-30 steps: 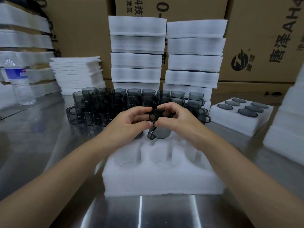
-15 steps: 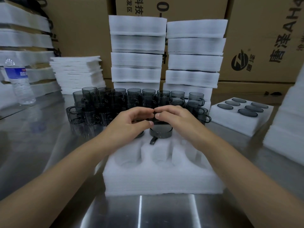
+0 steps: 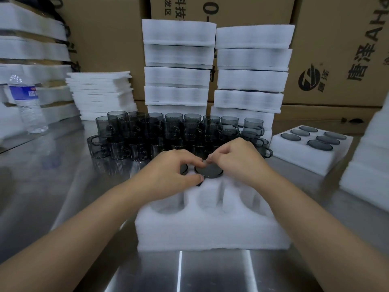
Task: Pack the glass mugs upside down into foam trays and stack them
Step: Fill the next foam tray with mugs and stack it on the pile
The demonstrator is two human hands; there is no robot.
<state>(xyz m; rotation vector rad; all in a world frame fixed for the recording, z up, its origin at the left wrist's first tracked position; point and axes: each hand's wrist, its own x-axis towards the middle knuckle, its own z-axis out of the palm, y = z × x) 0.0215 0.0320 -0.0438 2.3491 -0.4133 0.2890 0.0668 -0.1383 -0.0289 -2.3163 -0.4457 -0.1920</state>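
Head view. The left hand [image 3: 172, 171] and right hand [image 3: 235, 161] both curl fingertips round one mug [image 3: 208, 172], which sits base up in the far middle pocket of the tray [image 3: 210, 232]. The far-left pocket appears filled (mostly hidden by the left hand). The three near pockets are empty. A full tray [image 3: 305, 161] lies to the right, with stacks [image 3: 179, 76] behind. Many loose mugs [image 3: 164, 131] wait on the table [image 3: 52, 186]. Judgement: this tray is under half packed and much work remains.
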